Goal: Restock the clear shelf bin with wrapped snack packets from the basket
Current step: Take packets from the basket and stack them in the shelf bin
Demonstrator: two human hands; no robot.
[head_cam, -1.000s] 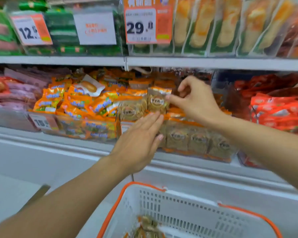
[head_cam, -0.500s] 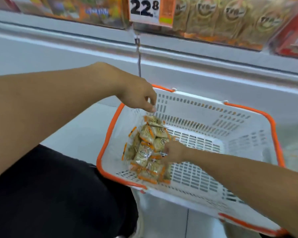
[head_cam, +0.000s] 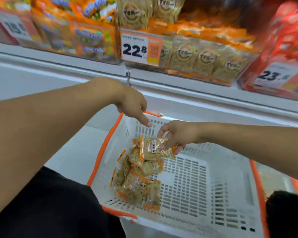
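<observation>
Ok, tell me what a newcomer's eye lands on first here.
First the right hand at centre, pinching a wrapped snack packet above the white, orange-rimmed basket, where more packets lie heaped at its left side. Then the bold 22.8 price tag on the clear shelf bin above. The left hand hovers over the basket's far rim.

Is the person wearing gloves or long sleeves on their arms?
No. The left hand and right hand are bare, with no gloves, rings or watch showing. Both forearms are uncovered, so no sleeves appear. Lower down there is only dark black clothing.
</observation>
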